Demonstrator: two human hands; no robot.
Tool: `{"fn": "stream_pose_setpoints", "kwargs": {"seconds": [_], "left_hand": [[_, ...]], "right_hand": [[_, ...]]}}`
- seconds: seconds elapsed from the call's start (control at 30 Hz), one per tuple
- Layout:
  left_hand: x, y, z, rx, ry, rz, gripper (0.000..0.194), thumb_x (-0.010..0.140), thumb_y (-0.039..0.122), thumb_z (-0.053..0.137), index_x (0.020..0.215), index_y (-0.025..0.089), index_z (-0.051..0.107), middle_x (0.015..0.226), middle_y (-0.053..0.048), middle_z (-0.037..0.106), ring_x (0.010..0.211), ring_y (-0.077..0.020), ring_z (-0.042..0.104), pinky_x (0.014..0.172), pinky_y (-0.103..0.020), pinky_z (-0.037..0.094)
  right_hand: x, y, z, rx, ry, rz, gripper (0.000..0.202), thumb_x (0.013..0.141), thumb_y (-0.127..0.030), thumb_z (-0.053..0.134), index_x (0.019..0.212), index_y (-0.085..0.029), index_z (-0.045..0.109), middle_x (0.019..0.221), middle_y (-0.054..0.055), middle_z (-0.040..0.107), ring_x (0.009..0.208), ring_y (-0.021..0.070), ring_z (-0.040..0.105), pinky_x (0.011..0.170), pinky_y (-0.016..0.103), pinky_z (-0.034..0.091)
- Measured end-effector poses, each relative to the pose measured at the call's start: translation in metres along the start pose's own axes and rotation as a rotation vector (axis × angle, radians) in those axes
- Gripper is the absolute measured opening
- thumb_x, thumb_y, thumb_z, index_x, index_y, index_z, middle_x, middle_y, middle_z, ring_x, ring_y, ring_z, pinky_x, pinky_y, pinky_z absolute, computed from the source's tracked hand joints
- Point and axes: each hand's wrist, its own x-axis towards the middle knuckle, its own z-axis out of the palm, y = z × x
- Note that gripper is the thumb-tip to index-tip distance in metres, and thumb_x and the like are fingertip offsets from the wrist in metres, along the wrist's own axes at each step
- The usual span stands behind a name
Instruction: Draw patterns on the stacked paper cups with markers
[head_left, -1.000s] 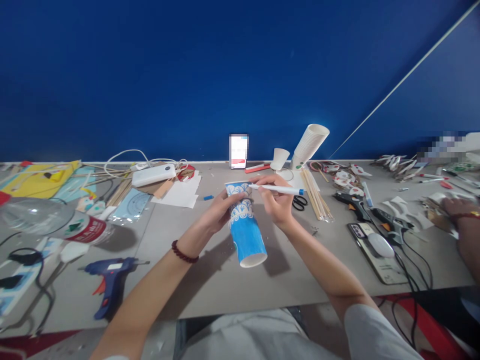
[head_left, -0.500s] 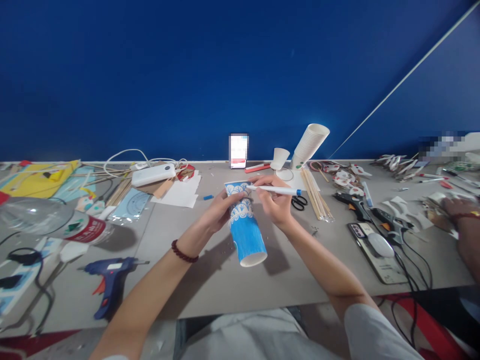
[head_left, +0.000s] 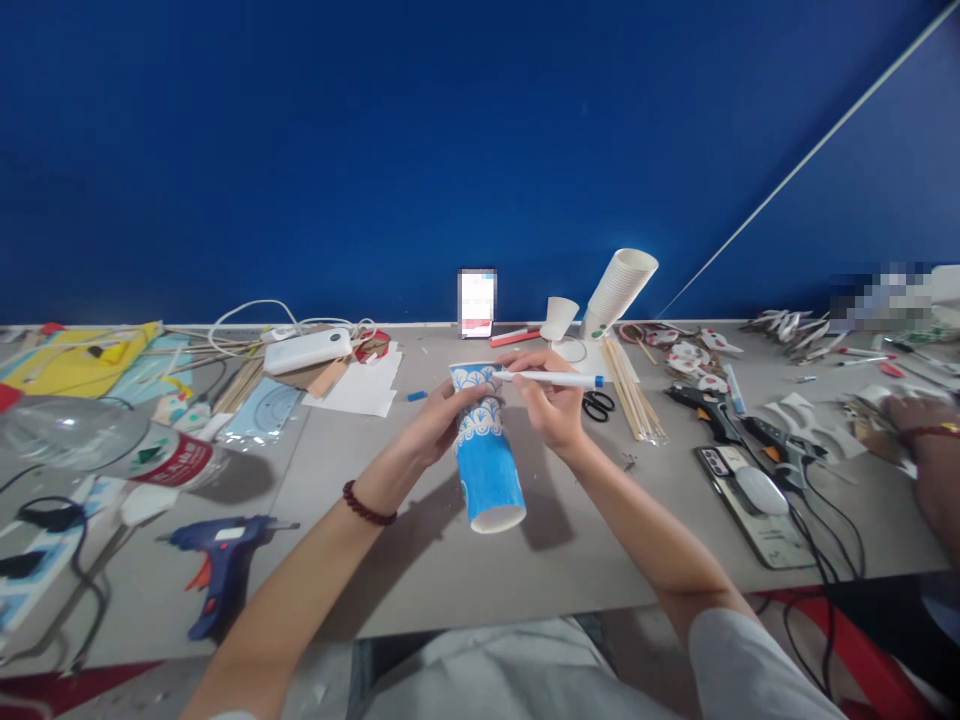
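My left hand point(head_left: 442, 415) is closed around joined paper cups point(head_left: 491, 475), painted solid blue at the near end and white with blue scalloped line patterns farther up. The open rim of the near cup tilts toward me. In my right hand point(head_left: 553, 405) is a white marker point(head_left: 559, 379) with a blue end, gripped between thumb and fingers. Its tip meets or nearly meets the patterned part close to the far rim; actual contact is too small to tell. A small blue pen cap point(head_left: 416, 396) lies on the table left of the cups.
Behind stand a lit phone point(head_left: 477, 303), a small paper cup point(head_left: 559, 317) and a leaning cup stack point(head_left: 621, 285). Wooden sticks point(head_left: 631, 390) and scissors point(head_left: 598, 405) lie right. A blue glue gun point(head_left: 221, 560) and a water bottle point(head_left: 112, 440) lie left. Another person's hand point(head_left: 919, 412) rests far right.
The near end of the painted cups has swung slightly to the left. Both hands keep nearly the same place and the marker stays at the far end of the cups.
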Motion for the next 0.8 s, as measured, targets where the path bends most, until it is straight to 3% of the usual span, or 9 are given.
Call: {"fn": "stream_pose_setpoints", "kwargs": {"seconds": [0.4,0.6,0.8], "left_hand": [[-0.0001,0.0001,-0.0026,0.024,0.001,-0.022,0.037,0.071,0.033,0.078,0.099,0.012,0.066,0.080,-0.008,0.072,0.066,-0.0185,0.067,0.062,-0.031,0.054],[0.0007,0.0000,-0.0012,0.017,0.009,0.002,0.036,0.073,0.030,0.076,0.102,0.012,0.067,0.085,-0.008,0.073,0.073,-0.0188,0.068,0.066,-0.028,0.053],[0.0020,-0.0038,-0.0023,-0.015,-0.021,-0.071,0.037,0.075,0.035,0.072,0.105,0.013,0.066,0.087,-0.009,0.073,0.070,-0.0206,0.068,0.066,-0.031,0.053]], "right_hand": [[0.0019,-0.0014,0.0003,0.042,0.031,0.019,0.004,0.085,-0.025,0.060,0.084,-0.023,0.063,0.087,0.005,0.072,0.084,0.0215,0.070,0.077,0.040,0.056],[0.0018,-0.0025,0.0001,0.045,0.034,0.009,0.003,0.085,-0.024,0.060,0.084,-0.022,0.063,0.088,0.005,0.072,0.085,0.0214,0.070,0.079,0.040,0.055],[0.0010,-0.0009,0.0007,0.025,0.031,0.015,0.003,0.085,-0.025,0.061,0.084,-0.023,0.063,0.089,0.004,0.073,0.084,0.0214,0.071,0.077,0.040,0.056]]}}
